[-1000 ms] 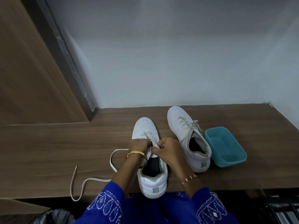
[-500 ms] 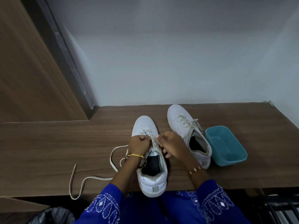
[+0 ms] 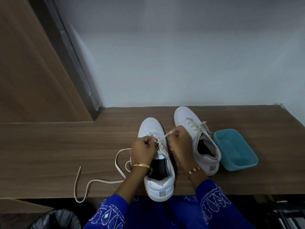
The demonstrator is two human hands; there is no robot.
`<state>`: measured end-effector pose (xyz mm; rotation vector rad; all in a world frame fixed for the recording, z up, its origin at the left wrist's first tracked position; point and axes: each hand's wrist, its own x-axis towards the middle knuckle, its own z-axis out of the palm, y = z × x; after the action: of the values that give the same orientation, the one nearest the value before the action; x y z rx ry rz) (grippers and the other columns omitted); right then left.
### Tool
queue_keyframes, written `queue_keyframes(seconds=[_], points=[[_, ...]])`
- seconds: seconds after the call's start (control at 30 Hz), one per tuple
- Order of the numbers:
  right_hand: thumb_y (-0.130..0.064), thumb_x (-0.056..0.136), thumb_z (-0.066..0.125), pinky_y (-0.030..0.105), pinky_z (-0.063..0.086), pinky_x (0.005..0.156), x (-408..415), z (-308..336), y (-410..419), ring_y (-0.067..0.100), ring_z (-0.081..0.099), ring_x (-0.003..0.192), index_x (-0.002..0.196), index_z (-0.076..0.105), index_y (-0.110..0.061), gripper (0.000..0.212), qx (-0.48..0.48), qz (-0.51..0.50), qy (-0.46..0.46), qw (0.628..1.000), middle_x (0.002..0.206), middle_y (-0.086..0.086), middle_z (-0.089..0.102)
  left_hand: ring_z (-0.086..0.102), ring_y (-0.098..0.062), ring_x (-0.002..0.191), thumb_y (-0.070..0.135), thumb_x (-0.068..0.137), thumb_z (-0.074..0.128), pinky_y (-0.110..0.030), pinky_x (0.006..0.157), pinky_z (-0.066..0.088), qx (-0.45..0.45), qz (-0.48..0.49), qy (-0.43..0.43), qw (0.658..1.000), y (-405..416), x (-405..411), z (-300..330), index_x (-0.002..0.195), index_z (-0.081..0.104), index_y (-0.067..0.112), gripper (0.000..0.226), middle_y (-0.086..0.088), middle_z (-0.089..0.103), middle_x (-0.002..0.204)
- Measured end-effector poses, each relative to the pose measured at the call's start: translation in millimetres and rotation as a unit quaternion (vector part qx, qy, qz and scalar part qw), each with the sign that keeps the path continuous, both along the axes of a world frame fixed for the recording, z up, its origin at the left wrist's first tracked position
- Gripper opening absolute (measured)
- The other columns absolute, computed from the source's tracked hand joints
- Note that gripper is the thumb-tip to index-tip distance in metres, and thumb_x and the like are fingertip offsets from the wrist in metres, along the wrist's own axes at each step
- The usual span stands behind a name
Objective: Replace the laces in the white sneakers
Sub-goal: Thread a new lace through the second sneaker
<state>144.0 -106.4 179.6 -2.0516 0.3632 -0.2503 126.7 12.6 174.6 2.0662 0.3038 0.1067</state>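
Two white sneakers stand on the wooden desk (image 3: 66,146). The near sneaker (image 3: 158,182) has its heel at the front edge and toe pointing away. My left hand (image 3: 143,150) pinches its cream lace (image 3: 92,182) at the eyelets; the long free end trails left across the desk and over the edge. My right hand (image 3: 179,138) pinches the other part of the lace and holds it taut over the tongue. The far sneaker (image 3: 194,129) sits to the right, laced, partly hidden behind my right hand.
A teal plastic tub (image 3: 236,149) sits right of the far sneaker. A wooden panel (image 3: 33,80) rises at the left and a pale wall (image 3: 181,55) at the back. A black bin bag (image 3: 54,220) lies below the desk edge.
Both hands have moved away from me along the near sneaker, toward its toe. The right hand has lifted and drawn the lace up and to the right.
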Motion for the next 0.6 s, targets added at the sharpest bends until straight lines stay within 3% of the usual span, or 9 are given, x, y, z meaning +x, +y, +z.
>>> queue_keyframes(seconds=[0.1, 0.13, 0.2, 0.27, 0.3, 0.37, 0.43, 0.53, 0.6], points=[[-0.003, 0.091, 0.038, 0.024, 0.050, 0.045, 8.9, 14.5, -22.9, 0.021, 0.057, 0.058, 0.087, 0.054, -0.007, 0.017, 0.193, -0.104, -0.031, 0.975, 0.084, 0.014, 0.064, 0.051, -0.018, 0.084, 0.030, 0.075, 0.071, -0.034, 0.080, 0.043, 0.134, 0.010, -0.084, 0.987, 12.1, -16.3, -7.9, 0.089, 0.071, 0.025, 0.014, 0.002, 0.056, 0.085], [-0.002, 0.092, 0.038, 0.020, 0.049, 0.043, 10.9, 23.0, -31.2, 0.018, 0.057, 0.059, 0.096, 0.055, -0.001, 0.018, 0.281, -0.113, -0.021, 0.953, 0.087, 0.013, 0.062, 0.047, -0.015, 0.079, 0.036, 0.074, 0.070, -0.030, 0.075, 0.041, 0.137, 0.008, -0.113, 0.984, 15.7, -23.3, -9.5, 0.090, 0.070, 0.023, 0.020, 0.005, 0.050, 0.083], [-0.005, 0.095, 0.036, 0.020, 0.053, 0.056, 12.0, 34.5, -42.2, 0.017, 0.060, 0.071, 0.104, 0.055, 0.002, 0.022, 0.440, -0.092, -0.011, 0.893, 0.091, 0.011, 0.061, 0.047, -0.007, 0.068, 0.047, 0.071, 0.065, -0.016, 0.066, 0.038, 0.089, -0.032, -0.136, 0.986, 19.9, -35.4, -10.3, 0.087, 0.065, 0.025, 0.027, 0.010, 0.046, 0.076], [-0.009, 0.097, 0.033, 0.028, 0.052, 0.065, 6.9, 42.5, -39.6, 0.018, 0.062, 0.066, 0.098, 0.052, -0.003, 0.021, 0.537, -0.064, -0.027, 0.841, 0.075, 0.009, 0.064, 0.051, -0.004, 0.067, 0.044, 0.071, 0.067, -0.012, 0.061, 0.039, 0.062, -0.073, -0.128, 0.987, 20.0, -41.5, -13.0, 0.086, 0.059, 0.027, 0.025, 0.010, 0.049, 0.076], [-0.009, 0.097, 0.033, 0.029, 0.050, 0.060, 3.8, 46.1, -34.6, 0.018, 0.058, 0.055, 0.091, 0.050, -0.008, 0.018, 0.536, -0.056, -0.030, 0.842, 0.062, 0.007, 0.061, 0.052, -0.007, 0.069, 0.038, 0.072, 0.070, -0.017, 0.062, 0.043, 0.068, -0.080, -0.128, 0.986, 19.7, -41.7, -15.5, 0.089, 0.059, 0.024, 0.024, 0.007, 0.051, 0.078], [-0.008, 0.093, 0.039, 0.023, 0.040, 0.047, 1.0, 45.5, -26.6, 0.015, 0.044, 0.046, 0.080, 0.049, -0.015, 0.018, 0.393, -0.029, -0.008, 0.919, 0.054, 0.003, 0.048, 0.055, -0.013, 0.074, 0.025, 0.075, 0.073, -0.028, 0.067, 0.048, 0.076, -0.066, -0.117, 0.988, 18.4, -38.9, -17.4, 0.094, 0.062, 0.016, 0.024, 0.002, 0.055, 0.084], [-0.009, 0.091, 0.047, 0.018, 0.036, 0.046, -1.1, 38.6, -19.5, 0.011, 0.044, 0.052, 0.081, 0.057, -0.017, 0.016, 0.169, 0.048, 0.031, 0.984, 0.061, -0.002, 0.050, 0.058, -0.016, 0.077, 0.021, 0.076, 0.072, -0.032, 0.071, 0.049, 0.074, -0.050, -0.108, 0.990, 16.3, -37.1, -15.8, 0.097, 0.064, 0.012, 0.024, -0.001, 0.058, 0.087], [-0.012, 0.090, 0.051, 0.019, 0.041, 0.071, -5.6, 16.8, -6.3, 0.015, 0.059, 0.087, 0.103, 0.065, -0.009, 0.020, -0.083, 0.176, 0.067, 0.979, 0.093, 0.000, 0.064, 0.061, -0.022, 0.079, 0.016, 0.078, 0.070, -0.032, 0.072, 0.049, 0.095, -0.040, -0.122, 0.987, 13.1, -34.3, -15.4, 0.098, 0.067, 0.007, 0.023, -0.006, 0.063, 0.089], [-0.014, 0.091, 0.049, 0.026, 0.041, 0.077, -11.9, 6.0, 1.6, 0.023, 0.060, 0.094, 0.099, 0.066, -0.003, 0.021, -0.190, 0.202, 0.056, 0.959, 0.098, 0.010, 0.066, 0.062, -0.028, 0.082, 0.014, 0.080, 0.066, -0.033, 0.073, 0.048, 0.121, -0.042, -0.127, 0.984, 11.5, -34.4, -14.7, 0.100, 0.067, 0.005, 0.022, -0.011, 0.064, 0.093]])
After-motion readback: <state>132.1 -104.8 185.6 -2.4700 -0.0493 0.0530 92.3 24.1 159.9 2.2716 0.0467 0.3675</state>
